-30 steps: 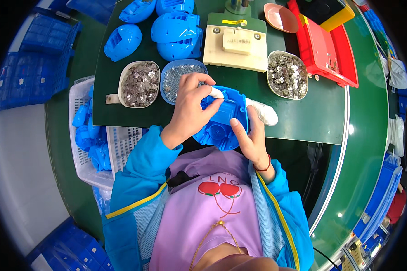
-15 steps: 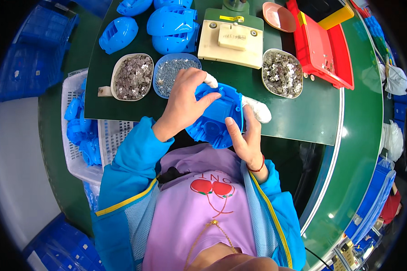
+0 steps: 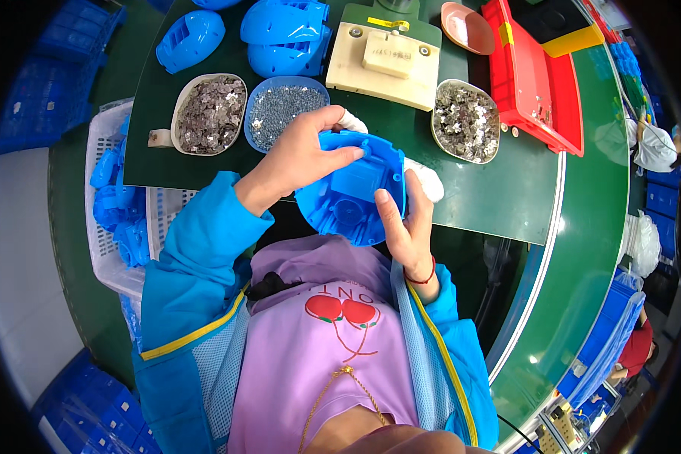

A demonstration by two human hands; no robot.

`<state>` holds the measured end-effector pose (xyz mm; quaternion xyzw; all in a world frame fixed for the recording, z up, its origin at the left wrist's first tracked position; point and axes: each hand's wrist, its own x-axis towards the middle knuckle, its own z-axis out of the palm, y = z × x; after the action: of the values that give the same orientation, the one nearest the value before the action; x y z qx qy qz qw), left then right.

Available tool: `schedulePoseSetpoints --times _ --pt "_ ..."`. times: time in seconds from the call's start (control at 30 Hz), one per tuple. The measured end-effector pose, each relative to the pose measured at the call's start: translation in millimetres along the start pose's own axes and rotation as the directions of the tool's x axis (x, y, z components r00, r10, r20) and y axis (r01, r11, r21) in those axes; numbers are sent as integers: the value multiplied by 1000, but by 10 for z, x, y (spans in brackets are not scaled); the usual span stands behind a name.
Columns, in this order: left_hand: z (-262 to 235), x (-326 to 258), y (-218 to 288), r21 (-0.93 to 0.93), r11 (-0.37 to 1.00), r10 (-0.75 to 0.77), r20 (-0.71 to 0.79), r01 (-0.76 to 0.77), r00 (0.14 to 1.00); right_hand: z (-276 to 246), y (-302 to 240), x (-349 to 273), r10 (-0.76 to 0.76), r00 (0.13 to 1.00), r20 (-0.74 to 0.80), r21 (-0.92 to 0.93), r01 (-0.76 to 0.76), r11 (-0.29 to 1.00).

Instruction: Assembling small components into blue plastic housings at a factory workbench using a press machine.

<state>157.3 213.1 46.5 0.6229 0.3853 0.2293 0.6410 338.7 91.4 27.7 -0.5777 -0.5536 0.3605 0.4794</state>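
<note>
I hold a round blue plastic shell with its ribbed inside facing me, just above my lap at the near edge of the green work mat. My left hand grips its upper left rim, fingertips pressing on the inside near the top. My right hand supports the shell's right side, thumb laid across the inner face. White finger covers show on fingertips of both hands.
Behind the shell stand a grey bowl of metal pieces, a blue bowl of small screws and a third bowl of metal parts. A beige fixture block, blue shells, a red tray and a white basket of blue parts surround them.
The shell has been turned and lifted slightly toward me; my left hand slid from covering its top to gripping the upper left rim. My right hand stays on the right side.
</note>
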Motion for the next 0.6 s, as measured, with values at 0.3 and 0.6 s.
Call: schedulePoseSetpoints --times 0.3,0.6 --pt "-253 -146 207 -249 957 -144 43 151 989 -94 12 191 199 980 -26 421 -170 891" --pt "-457 669 493 -224 973 28 -150 -61 988 -426 -83 1379 -59 973 -224 -59 47 997"
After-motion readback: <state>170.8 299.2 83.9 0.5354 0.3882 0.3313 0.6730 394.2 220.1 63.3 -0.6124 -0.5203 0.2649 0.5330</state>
